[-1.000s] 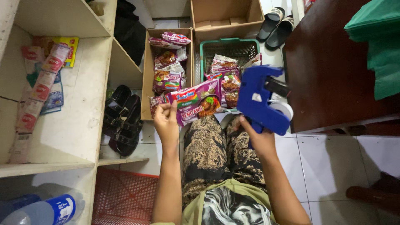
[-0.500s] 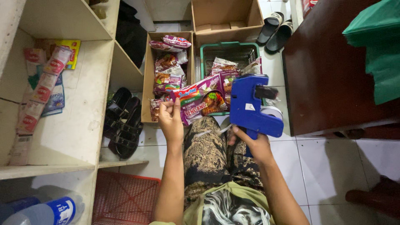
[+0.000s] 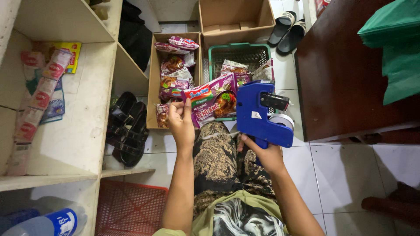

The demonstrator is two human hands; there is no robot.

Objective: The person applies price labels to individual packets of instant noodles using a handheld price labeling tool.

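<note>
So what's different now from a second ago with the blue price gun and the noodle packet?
The right hand has swung the blue price gun upright and in toward the noodle packet, its head now beside the packet's right edge. The left hand keeps its grip on the packet's left end. The cardboard box and green basket haven't moved.

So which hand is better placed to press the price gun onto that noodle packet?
Probably the right hand: it grips the blue price gun, its head beside the noodle packet held by the left hand.
</note>
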